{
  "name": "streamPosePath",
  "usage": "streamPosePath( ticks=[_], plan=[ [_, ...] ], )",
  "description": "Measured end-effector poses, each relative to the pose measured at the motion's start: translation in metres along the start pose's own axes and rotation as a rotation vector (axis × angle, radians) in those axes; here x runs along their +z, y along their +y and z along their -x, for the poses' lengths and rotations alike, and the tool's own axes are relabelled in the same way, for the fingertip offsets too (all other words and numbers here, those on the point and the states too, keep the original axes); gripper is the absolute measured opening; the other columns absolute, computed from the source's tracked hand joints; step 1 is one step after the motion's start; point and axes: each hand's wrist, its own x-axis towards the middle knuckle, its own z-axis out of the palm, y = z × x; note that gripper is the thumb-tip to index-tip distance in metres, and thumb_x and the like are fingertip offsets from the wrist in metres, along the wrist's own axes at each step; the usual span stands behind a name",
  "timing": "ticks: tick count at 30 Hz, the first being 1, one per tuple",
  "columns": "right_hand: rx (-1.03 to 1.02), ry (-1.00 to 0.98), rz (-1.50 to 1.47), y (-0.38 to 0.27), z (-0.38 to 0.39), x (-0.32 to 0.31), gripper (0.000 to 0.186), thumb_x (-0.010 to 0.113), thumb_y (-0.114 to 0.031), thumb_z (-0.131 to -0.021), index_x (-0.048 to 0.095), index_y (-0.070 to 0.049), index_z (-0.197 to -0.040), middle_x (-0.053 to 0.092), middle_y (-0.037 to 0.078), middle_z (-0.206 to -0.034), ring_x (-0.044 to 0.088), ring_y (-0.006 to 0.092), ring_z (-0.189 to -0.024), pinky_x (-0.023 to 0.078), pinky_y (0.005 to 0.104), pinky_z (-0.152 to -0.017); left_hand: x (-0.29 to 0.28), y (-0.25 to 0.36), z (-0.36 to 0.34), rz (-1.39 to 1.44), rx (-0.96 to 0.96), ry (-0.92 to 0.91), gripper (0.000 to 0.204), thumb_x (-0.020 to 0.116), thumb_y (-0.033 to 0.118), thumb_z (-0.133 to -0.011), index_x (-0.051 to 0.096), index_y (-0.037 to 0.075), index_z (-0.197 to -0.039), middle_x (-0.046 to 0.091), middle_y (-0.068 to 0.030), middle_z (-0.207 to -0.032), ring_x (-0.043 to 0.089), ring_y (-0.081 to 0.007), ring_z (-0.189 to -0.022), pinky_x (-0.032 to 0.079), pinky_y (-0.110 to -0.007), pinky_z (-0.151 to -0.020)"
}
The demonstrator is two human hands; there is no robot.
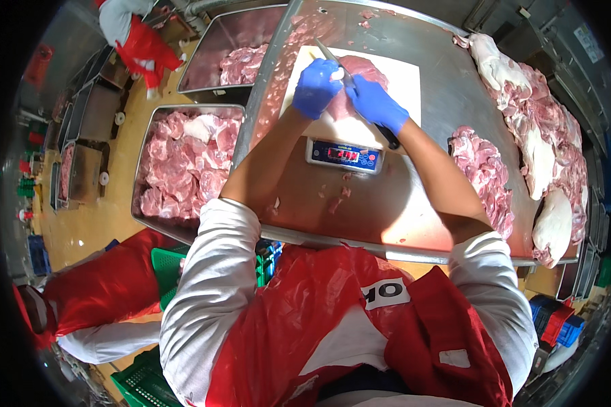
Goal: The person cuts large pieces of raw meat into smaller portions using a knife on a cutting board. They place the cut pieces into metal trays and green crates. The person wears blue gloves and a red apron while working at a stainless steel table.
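Observation:
A piece of raw meat [365,70] lies on the white cutting board [404,85], partly covered by my gloved hands. My right hand [377,105], in a blue glove, is closed round a knife [389,138]. Its black handle end sticks out near my wrist, and its blade points away to the upper left, over the meat. My left hand [317,88], also blue-gloved, is closed at the meat's left side, beside the blade. A small whitish piece [337,73] shows at its fingers. A digital scale [344,156] with a lit red display sits at the board's near edge.
Left of the steel table [299,197] stand a metal bin [142,178] full of meat pieces and a farther bin [200,64]. Trimmed meat [482,173] and large skin-on cuts [536,136] lie at right. Co-workers in red aprons [108,285] are at left, near a green crate [166,275].

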Motion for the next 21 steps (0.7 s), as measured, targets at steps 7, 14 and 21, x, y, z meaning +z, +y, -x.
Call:
streamPosePath(
  ticks=[7,14,21],
  plan=[
    [-0.081,-0.131,0.213,0.035,0.04,0.008,0.028,0.049,-0.027,-0.1,0.047,-0.003,-0.114,0.064,0.032,-0.088,0.063,0.0493,-0.083,0.048,0.0559,-0.072,-0.025,0.015,-0.004,-0.035,-0.127,0.028,0.01,0.071,0.012,-0.074,0.069,0.007,-0.083,0.063,-0.0105,-0.086,0.062,-0.0283,-0.083,0.053,-0.041,-0.068],
    [-0.288,-0.275,0.352,0.007,-0.019,-0.001,0.024,0.048,-0.024,-0.1,0.048,-0.004,-0.113,0.066,0.025,-0.094,0.064,0.0447,-0.086,0.05,0.0509,-0.076,-0.041,-0.007,0.0,-0.106,-0.054,0.034,0.011,0.069,0.007,-0.072,0.073,0.012,-0.081,0.065,-0.0076,-0.079,0.063,-0.0294,-0.069,0.052,-0.036,-0.06],
    [-0.185,-0.347,0.6,0.047,0.062,-0.037,0.026,0.044,-0.02,-0.1,0.045,-0.009,-0.123,0.064,0.026,-0.089,0.064,0.0435,-0.083,0.05,0.0515,-0.072,-0.055,0.027,0.026,0.298,-0.61,0.163,0.008,0.069,0.007,-0.076,0.068,0.009,-0.084,0.063,-0.009,-0.081,0.063,-0.0252,-0.07,0.051,-0.035,-0.063]
  ],
)
